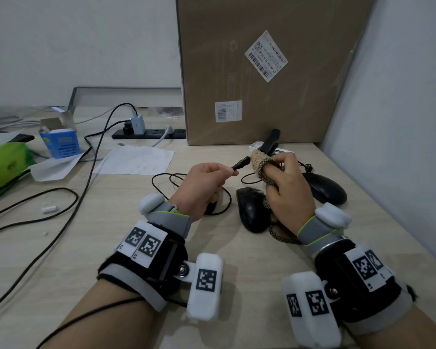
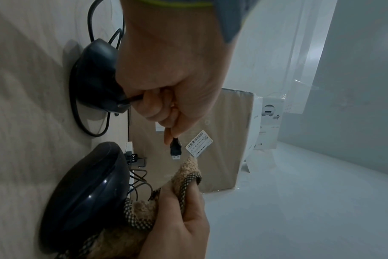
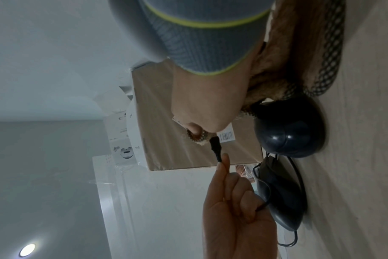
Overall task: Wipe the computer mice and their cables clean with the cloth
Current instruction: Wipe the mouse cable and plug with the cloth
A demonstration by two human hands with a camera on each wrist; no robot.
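My left hand [image 1: 229, 171] pinches the cable just behind a black USB plug [image 1: 241, 163], held up over the table. The plug [image 2: 175, 149] points at a beige cloth [image 1: 259, 163] with a checkered edge; plug tip and cloth are about touching. My right hand [image 1: 275, 170] grips that cloth, which is wrapped over a finger. Three black mice lie below: one [image 1: 213, 206] under the left hand, one [image 1: 249, 210] in the middle, one [image 1: 325, 187] at the right. The thin cable [image 1: 161, 183] loops on the table. The cloth [image 3: 288, 61] trails past the wrist.
A large cardboard box [image 1: 262, 71] stands right behind the hands. A grey wall [image 1: 393, 122] closes the right side. At the left are a power strip [image 1: 149, 134], thick black cables [image 1: 61, 197], a blue box [image 1: 61, 144], papers [image 1: 136, 159] and a green bag [image 1: 5, 162].
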